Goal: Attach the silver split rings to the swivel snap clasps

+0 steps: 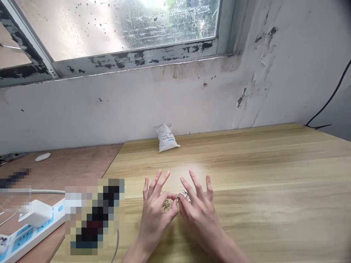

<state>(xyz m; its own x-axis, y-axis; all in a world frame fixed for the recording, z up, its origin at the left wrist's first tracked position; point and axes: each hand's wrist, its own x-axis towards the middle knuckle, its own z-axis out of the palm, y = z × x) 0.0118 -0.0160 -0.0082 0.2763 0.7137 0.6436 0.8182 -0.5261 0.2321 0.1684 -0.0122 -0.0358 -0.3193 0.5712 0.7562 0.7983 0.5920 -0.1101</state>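
Note:
Both hands meet above the wooden table, thumb and forefinger of each closed in a pinch, the other fingers raised and spread. My left hand [157, 207] and my right hand [202, 210] grip a small silvery metal piece [177, 197] from its two sides; its exact kind is too small to make out. Several metal rings [166, 209] lie on the table, seen through the gap between my left thumb and forefinger. Partly hidden behind my right fingers is a cluster of small silvery metal parts [185, 193].
A white labelled packet [166, 138] stands near the wall on the wood-grain table [260, 175]. To the left, a brown surface [90, 160] carries a power strip [35, 230] with a white plug [37, 213] and a white oval object [43, 157]. A pixelated patch hides something near the left forearm.

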